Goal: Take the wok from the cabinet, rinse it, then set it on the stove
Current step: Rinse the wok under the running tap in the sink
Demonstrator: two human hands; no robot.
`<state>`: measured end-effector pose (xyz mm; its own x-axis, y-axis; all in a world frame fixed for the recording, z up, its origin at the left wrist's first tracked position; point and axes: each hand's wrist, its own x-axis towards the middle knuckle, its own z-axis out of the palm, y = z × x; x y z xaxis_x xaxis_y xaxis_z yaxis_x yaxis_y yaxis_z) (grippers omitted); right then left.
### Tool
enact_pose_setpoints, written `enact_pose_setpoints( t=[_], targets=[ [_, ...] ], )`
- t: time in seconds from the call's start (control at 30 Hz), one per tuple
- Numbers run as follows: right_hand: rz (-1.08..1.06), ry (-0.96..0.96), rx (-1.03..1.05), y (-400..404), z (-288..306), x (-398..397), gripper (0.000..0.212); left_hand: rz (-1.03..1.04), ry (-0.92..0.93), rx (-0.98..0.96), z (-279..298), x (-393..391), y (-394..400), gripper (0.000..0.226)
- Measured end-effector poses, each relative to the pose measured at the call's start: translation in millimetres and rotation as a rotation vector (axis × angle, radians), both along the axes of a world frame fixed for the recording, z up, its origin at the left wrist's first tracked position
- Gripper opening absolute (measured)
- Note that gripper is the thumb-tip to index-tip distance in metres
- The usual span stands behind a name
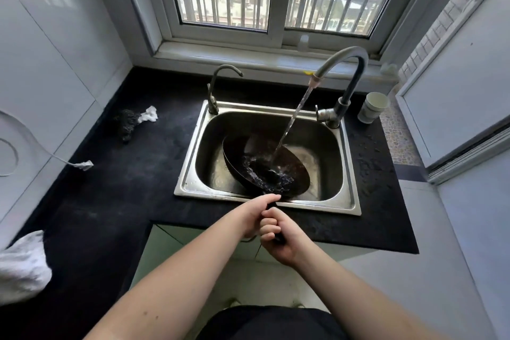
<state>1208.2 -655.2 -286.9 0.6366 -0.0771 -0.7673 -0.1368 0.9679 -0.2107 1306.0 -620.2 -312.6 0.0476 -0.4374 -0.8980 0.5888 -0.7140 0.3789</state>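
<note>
Gripping the wok (265, 165) by its dark handle, both hands sit one behind the other at the near rim of the steel sink (350, 174): the left hand (255, 214) is curled round the handle closest to the pan, and the right hand (278, 237) is closed on it just behind. The wok hangs tilted inside the basin, its bowl facing up and toward the person. Water from the tall faucet (350, 69) streams into it and splashes near the lower edge. A smaller tap (220, 83) stands at the sink's back left corner. On the black counter (116, 188) lie a scrubber with a white rag (135, 120) to the left and a white cup (372, 107) to the right.
</note>
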Motion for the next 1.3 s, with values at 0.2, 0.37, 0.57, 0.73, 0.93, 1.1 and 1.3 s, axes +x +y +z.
enact_pose_setpoints(
  t=[0.2, 0.37, 0.57, 0.73, 0.93, 1.1, 1.3],
  targets=[
    [-0.024, 0.084, -0.111, 5, -4, 7, 0.028, -0.074, -0.023, -0.032, 1, 4, 2, 0.043],
    [0.025, 0.156, -0.213, 4, -13, 14, 0.027, -0.105, -0.047, -0.018, -3, 6, 0, 0.043],
    [0.081, 0.192, -0.231, -7, -21, 18, 0.024, -0.110, -0.026, -0.006, -5, 11, -8, 0.044],
    [0.470, 0.120, -0.336, -43, -22, 6, 0.012, -0.038, -0.019, -0.028, -9, 12, -18, 0.034],
    [1.071, 0.059, -0.697, -121, -20, -4, 0.039, 0.116, 0.088, -0.049, -10, -2, -40, 0.023],
    [0.923, 0.134, -1.031, -213, -1, 18, 0.025, 0.268, 0.105, 0.018, -17, -8, -45, 0.025],
    [0.603, 0.062, -1.164, -285, 9, 79, 0.046, 0.416, 0.076, 0.045, -19, -11, -46, 0.026]
  ],
)
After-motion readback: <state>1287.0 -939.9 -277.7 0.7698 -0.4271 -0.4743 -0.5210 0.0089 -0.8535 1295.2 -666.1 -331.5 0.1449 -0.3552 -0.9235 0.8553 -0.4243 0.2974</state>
